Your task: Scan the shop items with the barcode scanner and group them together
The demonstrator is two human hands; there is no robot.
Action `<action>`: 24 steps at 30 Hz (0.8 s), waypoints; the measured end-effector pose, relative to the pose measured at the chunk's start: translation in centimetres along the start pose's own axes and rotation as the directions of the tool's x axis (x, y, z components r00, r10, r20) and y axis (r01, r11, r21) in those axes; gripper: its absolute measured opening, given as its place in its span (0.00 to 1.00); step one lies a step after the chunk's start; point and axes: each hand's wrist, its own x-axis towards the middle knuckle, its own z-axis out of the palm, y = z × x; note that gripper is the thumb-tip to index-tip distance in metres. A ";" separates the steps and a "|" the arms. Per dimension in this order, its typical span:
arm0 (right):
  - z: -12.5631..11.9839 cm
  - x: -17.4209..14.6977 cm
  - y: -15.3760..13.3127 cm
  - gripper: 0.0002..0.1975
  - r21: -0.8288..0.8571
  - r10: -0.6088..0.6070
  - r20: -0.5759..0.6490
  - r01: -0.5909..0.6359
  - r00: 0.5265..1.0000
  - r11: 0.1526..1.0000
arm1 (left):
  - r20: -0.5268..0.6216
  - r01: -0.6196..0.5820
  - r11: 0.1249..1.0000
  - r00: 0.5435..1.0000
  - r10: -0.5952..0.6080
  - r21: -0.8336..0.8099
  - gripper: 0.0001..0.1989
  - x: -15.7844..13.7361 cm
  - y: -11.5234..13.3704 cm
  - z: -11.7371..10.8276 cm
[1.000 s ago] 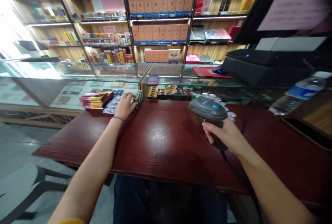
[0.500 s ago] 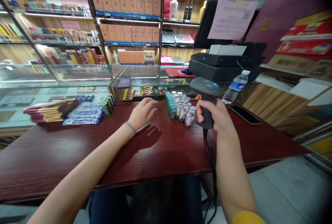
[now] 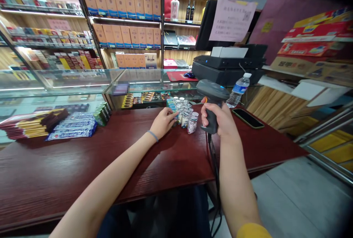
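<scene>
My right hand [image 3: 219,118] is wrapped round the handle of a dark barcode scanner [image 3: 212,90], which I hold upright above the table with its head pointing left and a cable hanging down. At the row of small green boxes [image 3: 170,102], my left hand [image 3: 164,122] has its fingers closed about the nearest one, mostly hidden behind them. Right beside the boxes stand several small clear jars [image 3: 192,123] with silvery lids, between my two hands.
On the dark red table [image 3: 132,160] lie blue-white packets [image 3: 73,125], stacked brown-and-red packs [image 3: 33,124] and more green boxes [image 3: 102,113]. A phone [image 3: 248,118] and a water bottle [image 3: 238,90] are at the right. A glass counter [image 3: 149,80] and a monitor [image 3: 205,24] stand behind.
My left hand has moved right and closed at the green boxes. The view has turned slightly to the right. My right hand still holds the scanner.
</scene>
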 end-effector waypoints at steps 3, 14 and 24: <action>0.2 -0.1 -0.2 0.10 -0.038 0.015 -0.014 -0.016 1.000 0.999 | -0.004 -0.009 0.999 1.000 0.009 -0.041 0.16 -0.1 0.3 -0.3; 2.0 -0.1 0.2 0.12 -0.023 0.041 0.016 -0.041 0.999 0.999 | 0.086 0.199 0.965 0.979 -0.187 -0.173 0.10 -1.3 -1.1 -6.4; 5.3 -0.7 2.1 0.13 -0.029 0.060 0.077 -0.058 0.995 0.998 | -0.135 0.298 0.887 0.922 -0.363 -0.354 0.12 -6.4 -5.6 -15.0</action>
